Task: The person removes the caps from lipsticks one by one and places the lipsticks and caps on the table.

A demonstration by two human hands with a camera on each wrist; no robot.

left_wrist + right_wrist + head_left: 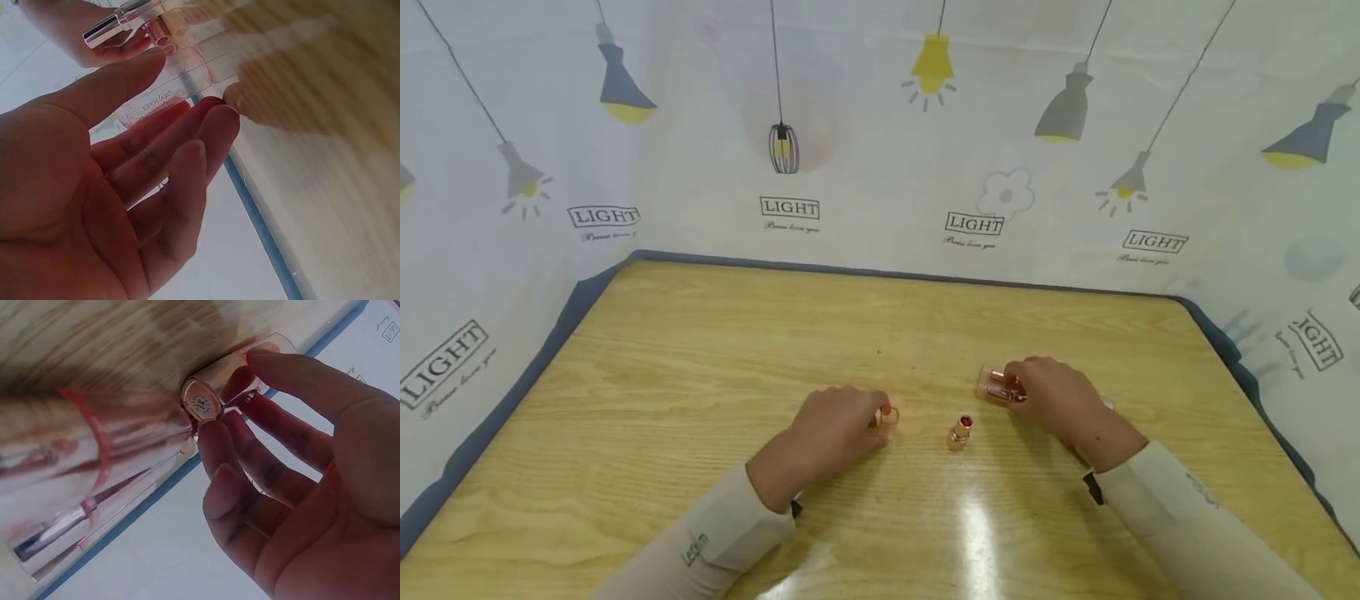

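My left hand pinches a clear, pink-tinted lipstick cap between thumb and fingers, low over the wooden table. In the left wrist view this cap bears the printed word EFOLAR. An uncapped lipstick with a gold base and red tip stands upright between the hands. My right hand grips a lipstick tube lying on the table; its round base label faces the right wrist camera. Clear tubes show just beyond the right fingertips, partly hidden by them.
Large in the right wrist view, other clear tubes lie close by the right hand. The wooden table has a dark blue edge. Behind it hangs a white cloth printed with lamps.
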